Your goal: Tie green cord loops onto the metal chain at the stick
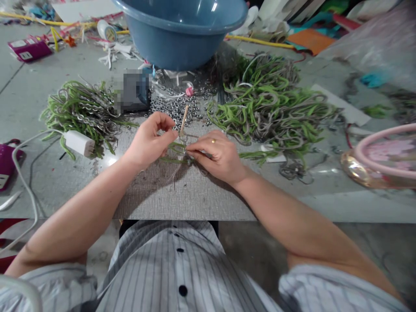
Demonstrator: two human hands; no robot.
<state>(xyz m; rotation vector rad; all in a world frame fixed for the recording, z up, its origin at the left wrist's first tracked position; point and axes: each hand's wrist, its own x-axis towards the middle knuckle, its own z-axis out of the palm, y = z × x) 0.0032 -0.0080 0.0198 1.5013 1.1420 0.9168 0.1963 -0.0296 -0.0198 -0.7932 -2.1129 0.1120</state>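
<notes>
My left hand (150,139) and my right hand (217,155) meet over a grey mat (182,190) at the table's front. Both pinch a green and grey cord loop (175,149) with a small metal ring on it. A thin wooden stick (183,120) stands upright between the hands, at the left fingertips. There is a ring on one finger of my right hand. Just beyond the hands lies a heap of small metal rings (175,106).
A pile of finished cords with chains (81,110) lies at the left, a larger pile of green and grey cords (269,102) at the right. Behind stands a blue basin (182,30). White charger (79,143) left, pink bag (383,156) right.
</notes>
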